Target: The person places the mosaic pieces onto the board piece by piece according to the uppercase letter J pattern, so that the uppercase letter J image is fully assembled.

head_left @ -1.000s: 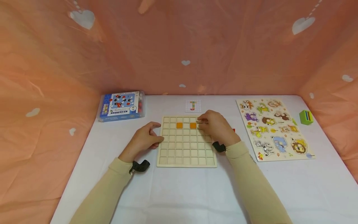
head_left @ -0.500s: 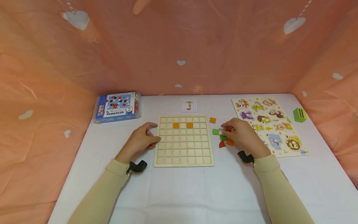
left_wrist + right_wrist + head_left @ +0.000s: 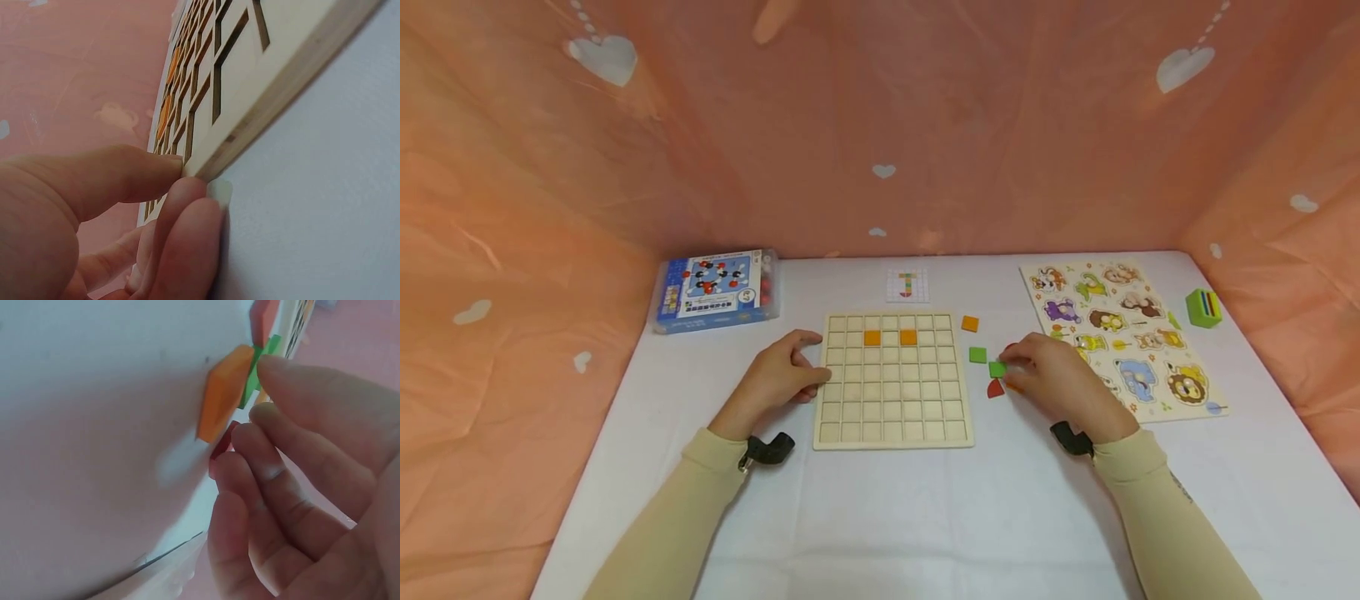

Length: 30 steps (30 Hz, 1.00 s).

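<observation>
Beside the grid board [image 3: 891, 411], right hand [image 3: 1063, 383] is narrow at 1 green tile [image 3: 996, 370], can't tell if pinched; left hand [image 3: 775, 377] grips the board's edge. Pieces are crowded, so a sloppy grab could nudge the red wedge [image 3: 996, 389].

A curtained tabletop booth is seen: a white-covered table [image 3: 880, 508] is enclosed at the back and both sides by peach curtains [image 3: 820, 125] printed with pale hearts. A play setting is suggested by a molecular model kit [image 3: 718, 287], an animal peg puzzle [image 3: 1108, 363] and a wooden grid board [image 3: 891, 392]. The building's type cannot be told.
</observation>
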Each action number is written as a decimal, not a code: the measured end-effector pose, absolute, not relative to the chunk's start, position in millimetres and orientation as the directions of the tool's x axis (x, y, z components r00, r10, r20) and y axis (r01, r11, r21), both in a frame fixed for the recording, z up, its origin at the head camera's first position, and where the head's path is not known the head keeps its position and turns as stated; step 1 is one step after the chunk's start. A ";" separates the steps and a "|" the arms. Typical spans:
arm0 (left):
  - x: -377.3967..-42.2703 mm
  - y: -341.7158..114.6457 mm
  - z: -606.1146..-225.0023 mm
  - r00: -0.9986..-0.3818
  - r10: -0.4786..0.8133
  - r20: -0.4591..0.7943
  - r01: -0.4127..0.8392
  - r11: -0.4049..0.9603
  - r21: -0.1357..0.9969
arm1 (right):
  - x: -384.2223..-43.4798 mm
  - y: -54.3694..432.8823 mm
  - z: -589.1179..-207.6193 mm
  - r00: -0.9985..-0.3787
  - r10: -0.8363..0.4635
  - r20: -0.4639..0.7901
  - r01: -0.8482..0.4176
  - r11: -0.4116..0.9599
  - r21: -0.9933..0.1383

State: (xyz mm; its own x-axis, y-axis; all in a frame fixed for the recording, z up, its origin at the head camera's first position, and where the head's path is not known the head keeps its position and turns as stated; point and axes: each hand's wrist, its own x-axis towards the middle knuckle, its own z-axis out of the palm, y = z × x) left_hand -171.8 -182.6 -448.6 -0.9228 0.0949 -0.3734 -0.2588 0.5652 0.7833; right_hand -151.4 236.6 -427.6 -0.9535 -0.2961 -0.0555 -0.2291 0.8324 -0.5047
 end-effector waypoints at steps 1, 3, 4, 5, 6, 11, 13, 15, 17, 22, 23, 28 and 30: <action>-171.7 -182.2 -448.9 -0.923 0.096 -0.373 -0.258 0.566 0.783 | -151.2 236.4 -428.0 -0.953 -0.296 -0.060 -0.229 0.837 -0.497; -171.4 -181.6 -449.2 -0.923 0.101 -0.370 -0.253 0.565 0.785 | -151.0 236.2 -428.7 -0.954 -0.292 -0.066 -0.224 0.843 -0.489; -171.4 -181.3 -449.3 -0.924 0.103 -0.367 -0.249 0.566 0.786 | -151.0 236.1 -429.1 -0.954 -0.292 -0.066 -0.225 0.844 -0.486; -171.3 -181.1 -449.3 -0.925 0.104 -0.365 -0.247 0.566 0.787 | -151.0 236.0 -429.5 -0.954 -0.291 -0.065 -0.225 0.846 -0.484; -171.2 -181.2 -449.3 -0.926 0.109 -0.361 -0.242 0.564 0.789 | -151.2 235.8 -429.9 -0.955 -0.291 -0.063 -0.226 0.846 -0.484; -170.7 -182.0 -449.2 -0.927 0.110 -0.358 -0.242 0.555 0.796 | -152.5 234.2 -432.5 -0.956 -0.289 -0.056 -0.226 0.844 -0.487; -170.5 -182.4 -449.5 -0.926 0.108 -0.362 -0.247 0.554 0.795 | -152.7 233.3 -433.0 -0.957 -0.285 -0.058 -0.222 0.843 -0.489; -170.2 -182.7 -449.7 -0.925 0.105 -0.366 -0.251 0.554 0.794 | -152.8 232.7 -433.4 -0.958 -0.282 -0.060 -0.218 0.843 -0.491; -170.0 -183.0 -449.6 -0.924 0.106 -0.366 -0.249 0.558 0.791 | -153.0 232.3 -433.4 -0.958 -0.281 -0.061 -0.215 0.842 -0.495; -170.7 -182.9 -449.3 -0.926 0.105 -0.361 -0.246 0.558 0.793 | -153.1 231.9 -432.0 -0.959 -0.273 -0.072 -0.201 0.842 -0.501; -170.8 -182.9 -449.5 -0.926 0.104 -0.362 -0.247 0.557 0.793 | -152.9 232.0 -431.6 -0.960 -0.271 -0.075 -0.198 0.842 -0.502; -171.1 -182.5 -450.1 -0.925 0.096 -0.367 -0.256 0.555 0.791 | -153.2 231.9 -430.6 -0.958 -0.276 -0.077 -0.203 0.843 -0.499; -171.1 -182.3 -449.8 -0.924 0.096 -0.370 -0.258 0.556 0.790 | -153.8 231.8 -429.9 -0.957 -0.282 -0.072 -0.211 0.842 -0.496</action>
